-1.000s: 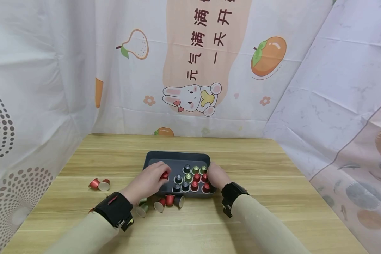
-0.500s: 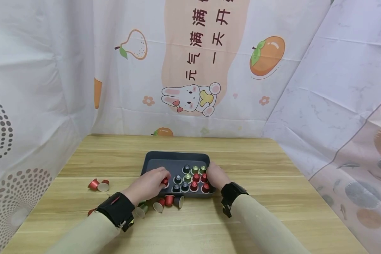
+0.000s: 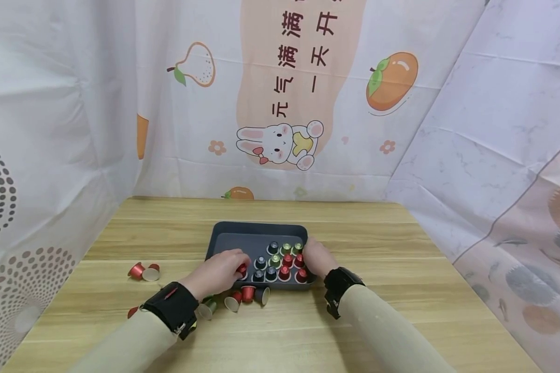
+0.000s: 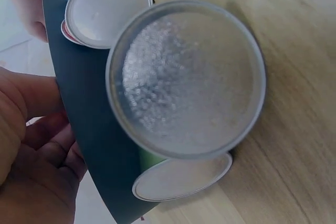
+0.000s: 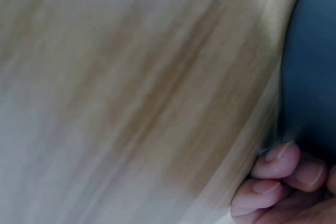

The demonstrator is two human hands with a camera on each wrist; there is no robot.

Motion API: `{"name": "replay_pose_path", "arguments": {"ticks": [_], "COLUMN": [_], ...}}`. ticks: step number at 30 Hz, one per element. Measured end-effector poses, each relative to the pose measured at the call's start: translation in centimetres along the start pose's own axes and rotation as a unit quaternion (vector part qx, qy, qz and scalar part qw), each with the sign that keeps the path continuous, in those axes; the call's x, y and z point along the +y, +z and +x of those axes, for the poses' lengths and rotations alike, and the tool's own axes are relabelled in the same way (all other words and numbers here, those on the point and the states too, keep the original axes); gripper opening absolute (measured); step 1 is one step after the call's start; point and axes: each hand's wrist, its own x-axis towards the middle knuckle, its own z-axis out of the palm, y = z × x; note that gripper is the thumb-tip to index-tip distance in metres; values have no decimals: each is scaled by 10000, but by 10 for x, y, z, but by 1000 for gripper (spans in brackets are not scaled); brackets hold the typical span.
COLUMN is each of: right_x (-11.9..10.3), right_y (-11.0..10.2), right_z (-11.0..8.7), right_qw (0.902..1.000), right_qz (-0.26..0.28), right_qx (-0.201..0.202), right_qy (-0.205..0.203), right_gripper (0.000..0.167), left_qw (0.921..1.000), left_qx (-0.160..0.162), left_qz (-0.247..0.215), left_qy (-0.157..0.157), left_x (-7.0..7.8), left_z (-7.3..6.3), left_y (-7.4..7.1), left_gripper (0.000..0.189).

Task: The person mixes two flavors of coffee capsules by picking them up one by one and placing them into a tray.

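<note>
A dark grey tray holds several coffee capsules standing lid-down in rows on its right side, red, green and dark ones. My left hand reaches over the tray's front left and pinches a red coffee capsule low inside it. In the left wrist view the tray wall hides that capsule, while the fingers show beyond it. At the tray's right end, my right hand grips the side. Curled fingers lie against the tray's outer wall in the right wrist view.
Before the tray lie several capsules on their sides: a green one, two red ones and a dark one. Two more red capsules lie at the table's left. Another red capsule shows beside the left wrist strap.
My left hand has moved slightly left and down with the red capsule, now lower at the tray's front row. The right hand stays on the tray's right side.
</note>
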Motion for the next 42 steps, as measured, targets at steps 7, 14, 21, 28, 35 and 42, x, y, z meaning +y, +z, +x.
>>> {"name": "replay_pose_path", "arguments": {"ticks": [7, 14, 21, 28, 35, 42], "right_x": [0, -1, 0, 0, 1, 1], "right_y": [0, 0, 0, 0, 2, 2], "right_z": [0, -2, -3, -2, -1, -1], "right_qw": [10000, 9998, 9989, 9988, 9993, 9997], "right_qz": [16, 0, -224, -255, -184, 18], "right_qx": [50, 104, 170, 178, 158, 147], "right_qy": [-49, -177, -379, -385, -277, -184], "right_gripper": [30, 28, 25, 27, 29, 29], "left_qw": [9998, 9998, 9998, 9947, 9790, 9573], "left_qx": [-130, -127, 19, 355, 361, 302], "left_qz": [-120, -155, 94, 409, 812, 1359], "left_qy": [-4, -61, 149, 875, 1837, 2532], "left_x": [-3, -4, 0, 10, 19, 23], "left_z": [1, 2, 0, -3, -8, -11], "left_y": [1, 1, -2, -4, -1, 5], "left_gripper": [19, 16, 14, 14, 16, 22]}}
